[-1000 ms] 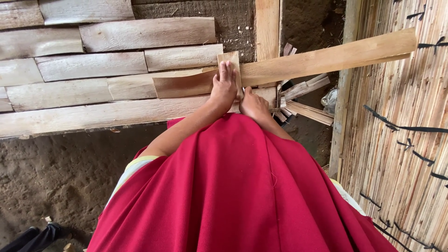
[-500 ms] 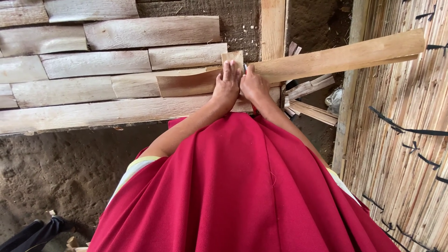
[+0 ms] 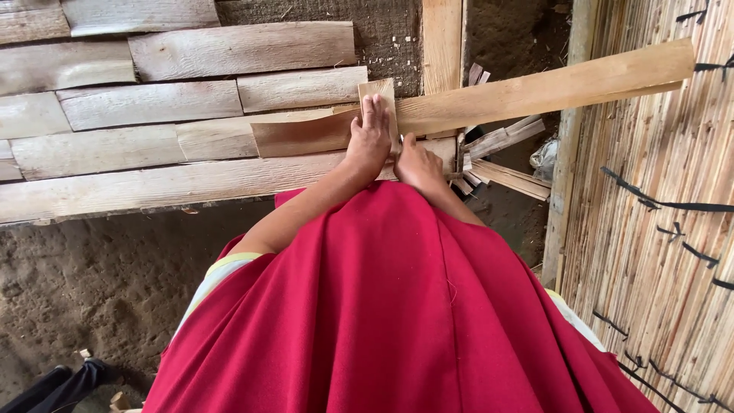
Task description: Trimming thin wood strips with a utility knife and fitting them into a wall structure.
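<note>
A long pale wooden slat lies slanted across a platform of split wooden planks, its right end reaching the bamboo wall. My left hand rests flat on the slat with fingers stretched out, the fingertips over a short upright wood piece. Right beside it, my right hand is curled at the slat's lower edge with the thumb against the wood; its fingers are hidden underneath. Red cloth covers my lap below both arms.
A woven bamboo wall with black ties runs down the right side. An upright wooden post stands behind the slat. Loose wood offcuts lie in the gap by the wall. Bare earth floor is at lower left.
Both hands stay on the slat at the same spot. My right hand rose a little towards the slat, then settled back. The view has shifted slightly.
</note>
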